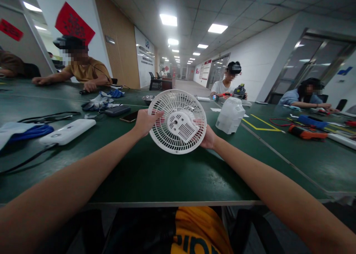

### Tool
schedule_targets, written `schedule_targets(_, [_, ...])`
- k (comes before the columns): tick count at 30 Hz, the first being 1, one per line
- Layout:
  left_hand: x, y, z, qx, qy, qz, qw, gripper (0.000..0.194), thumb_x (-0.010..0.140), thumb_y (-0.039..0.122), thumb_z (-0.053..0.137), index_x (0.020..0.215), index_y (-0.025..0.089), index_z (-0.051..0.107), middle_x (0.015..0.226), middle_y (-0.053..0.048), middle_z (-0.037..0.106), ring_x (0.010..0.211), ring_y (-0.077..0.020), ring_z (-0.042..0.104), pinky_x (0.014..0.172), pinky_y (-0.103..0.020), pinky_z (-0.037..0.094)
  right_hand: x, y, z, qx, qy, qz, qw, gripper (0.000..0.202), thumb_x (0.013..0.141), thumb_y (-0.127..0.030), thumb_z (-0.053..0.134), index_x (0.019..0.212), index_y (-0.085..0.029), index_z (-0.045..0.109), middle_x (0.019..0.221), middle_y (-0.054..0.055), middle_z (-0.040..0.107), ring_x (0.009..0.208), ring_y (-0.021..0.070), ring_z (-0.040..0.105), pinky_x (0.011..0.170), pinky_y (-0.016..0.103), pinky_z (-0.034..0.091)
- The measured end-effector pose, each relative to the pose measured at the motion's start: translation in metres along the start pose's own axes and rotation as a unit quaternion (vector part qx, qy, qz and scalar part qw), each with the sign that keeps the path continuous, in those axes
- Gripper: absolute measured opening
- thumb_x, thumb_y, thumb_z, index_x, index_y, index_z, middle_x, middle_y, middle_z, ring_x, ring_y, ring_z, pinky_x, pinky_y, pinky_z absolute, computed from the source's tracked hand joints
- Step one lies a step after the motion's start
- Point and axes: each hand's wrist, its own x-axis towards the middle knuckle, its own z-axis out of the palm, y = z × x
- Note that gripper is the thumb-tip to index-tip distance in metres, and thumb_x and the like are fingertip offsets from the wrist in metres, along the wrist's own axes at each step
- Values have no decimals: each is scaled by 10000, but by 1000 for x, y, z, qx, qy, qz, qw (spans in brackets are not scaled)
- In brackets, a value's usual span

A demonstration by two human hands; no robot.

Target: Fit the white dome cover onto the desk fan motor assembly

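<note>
Bare forearms reach from the lower corners to the frame's center, where the left hand and right hand grip opposite sides of a round white fan grille above a green table. Right of center stands a white plastic housing; upper left, a co-worker sits.

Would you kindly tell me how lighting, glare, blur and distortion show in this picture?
Head view: ceiling lights blown out to white; head view: pale glare on the table; head view: wide-angle distortion, with the right-hand doorway leaning; head view: the far corridor hazy, the grille clearer.
</note>
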Motion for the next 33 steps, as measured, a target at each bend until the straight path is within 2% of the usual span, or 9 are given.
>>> schedule_targets(4, [1,3,3,39,14,30,999,267,741,363,810,818,120,731,735,-100,741,637,-234,706,618,-395,620,9,13,-15,-15,103,24,994,582,940,-592,480,1407,-244,462,1046,85,742,954,289,716,870,517,575])
schedule_targets(8, [2,-5,3,55,5,8,998,242,744,344,805,810,122,737,729,-110,742,628,-253,709,609,-415,618,10,29,-48,-201,240,38,949,895,818,-563,678,1543,-233,271,1063,106,719,993,331,700,994,576,487])
schedule_targets(13, [5,-12,-1,79,0,-10,997,284,737,365,815,845,114,735,756,-119,755,661,-266,725,623,-412,625,8,51,-68,-357,206,37,910,926,772,-473,757,1543,-227,307,1002,101,706,932,322,691,964,571,488])
schedule_targets(16, [8,-12,-2,125,-10,-7,992,253,761,341,789,843,111,727,737,-105,753,637,-237,721,629,-381,621,13,56,-66,-406,189,70,891,836,816,-451,711,1523,-216,333,1092,142,678,1016,343,667,950,534,502])
schedule_targets(19, [10,-11,-5,174,-23,4,984,237,776,342,769,846,120,726,734,-95,757,633,-226,725,622,-357,612,16,50,-67,-437,209,44,874,692,850,-399,662,1463,-202,409,1228,183,607,1113,347,626,980,506,489])
schedule_targets(23, [12,-11,-10,250,-27,35,967,274,774,408,765,833,143,728,734,-81,761,639,-236,732,603,-345,594,12,34,-89,-482,372,-51,792,635,825,-295,655,1414,-221,429,1428,181,426,1354,367,414,1107,562,354])
schedule_targets(27, [12,-8,-11,313,-26,71,947,307,791,457,739,801,150,730,715,-80,757,637,-236,728,604,-337,572,3,36,-120,-455,514,-2,727,737,736,-262,698,1406,-265,393,1475,164,339,1391,395,341,1094,605,332])
schedule_targets(29, [11,-7,-11,317,-28,80,945,299,801,448,728,799,150,726,712,-81,755,628,-231,725,594,-327,563,-2,47,-131,-409,535,71,736,828,692,-261,715,1435,-247,348,1429,185,398,1335,406,418,1069,619,354])
schedule_targets(33, [10,-6,-11,314,-34,80,945,285,812,436,718,799,151,716,721,-84,757,625,-227,725,587,-321,561,-7,73,-145,-320,477,145,806,994,659,-354,754,1495,-241,230,1286,175,565,1142,376,596,990,575,451])
